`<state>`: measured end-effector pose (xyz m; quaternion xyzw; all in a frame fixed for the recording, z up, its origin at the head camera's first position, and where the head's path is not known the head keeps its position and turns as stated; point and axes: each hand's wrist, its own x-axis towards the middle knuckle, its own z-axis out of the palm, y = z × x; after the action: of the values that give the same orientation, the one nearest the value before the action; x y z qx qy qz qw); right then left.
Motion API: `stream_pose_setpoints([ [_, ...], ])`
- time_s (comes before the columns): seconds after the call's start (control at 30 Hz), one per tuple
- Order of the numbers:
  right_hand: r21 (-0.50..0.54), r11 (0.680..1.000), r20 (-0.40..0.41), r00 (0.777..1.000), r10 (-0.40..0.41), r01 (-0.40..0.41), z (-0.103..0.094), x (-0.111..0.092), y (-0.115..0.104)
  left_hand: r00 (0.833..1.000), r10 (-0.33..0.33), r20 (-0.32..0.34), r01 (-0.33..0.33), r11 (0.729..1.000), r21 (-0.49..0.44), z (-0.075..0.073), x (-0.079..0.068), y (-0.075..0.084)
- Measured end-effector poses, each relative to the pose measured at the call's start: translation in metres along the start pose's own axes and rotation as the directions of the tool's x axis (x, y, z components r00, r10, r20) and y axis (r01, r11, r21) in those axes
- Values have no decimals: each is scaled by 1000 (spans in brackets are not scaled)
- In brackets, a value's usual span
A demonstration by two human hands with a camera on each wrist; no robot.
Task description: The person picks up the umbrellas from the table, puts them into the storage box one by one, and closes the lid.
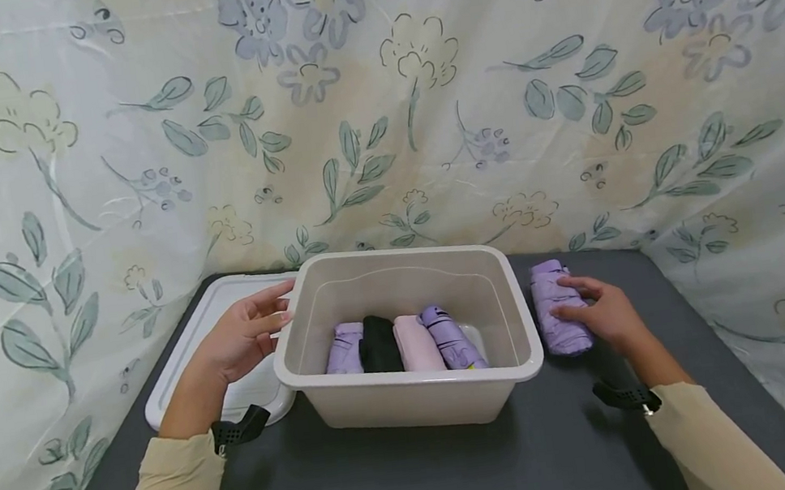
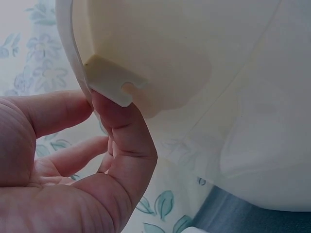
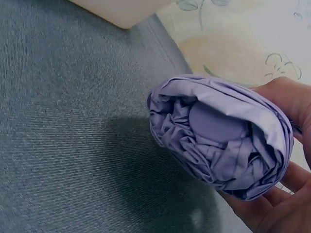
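Note:
A beige plastic storage box stands in the middle of the table in the head view. My left hand pinches its left rim; the left wrist view shows thumb and fingers on either side of the rim, by a small moulded tab. To the right of the box, my right hand grips a folded purple umbrella. The right wrist view shows the crumpled fabric end of this umbrella, with a round purple piece inside. In the box lie a black roll, a pink one and two purple ones.
A white lid lies flat at the left, partly behind the left hand and the box. Dark grey cloth covers the table. A floral curtain hangs close behind the box and along both sides.

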<state>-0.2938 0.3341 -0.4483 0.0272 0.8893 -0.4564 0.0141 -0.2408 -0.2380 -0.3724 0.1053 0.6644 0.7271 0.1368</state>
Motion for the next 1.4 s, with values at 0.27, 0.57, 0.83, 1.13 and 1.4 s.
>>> stream_pose_setpoints([
  [0.27, 71, 997, 2, 1000, -22, 22, -9, -12, -24, 1000, -9, -7, 9, 1000, 15, -2, 2, 4],
  [0.57, 235, 972, 86, 995, -43, 22, -16, -24, -51, 1000, -28, -6, 28, 1000, 6, -3, 5, 10],
  [0.83, 389, 920, 210, 977, -37, -49, -27, -35, -72, 999, -37, 9, 37, 999, -24, -5, 6, 10],
  [1.13, 513, 851, 272, 962, -39, -110, -48, -43, -108, 999, -41, 7, 41, 999, -36, -7, 8, 10],
  [1.4, 549, 826, 325, 943, -71, -127, -49, -48, -140, 999, -30, 17, 31, 998, -54, -6, 8, 9],
])
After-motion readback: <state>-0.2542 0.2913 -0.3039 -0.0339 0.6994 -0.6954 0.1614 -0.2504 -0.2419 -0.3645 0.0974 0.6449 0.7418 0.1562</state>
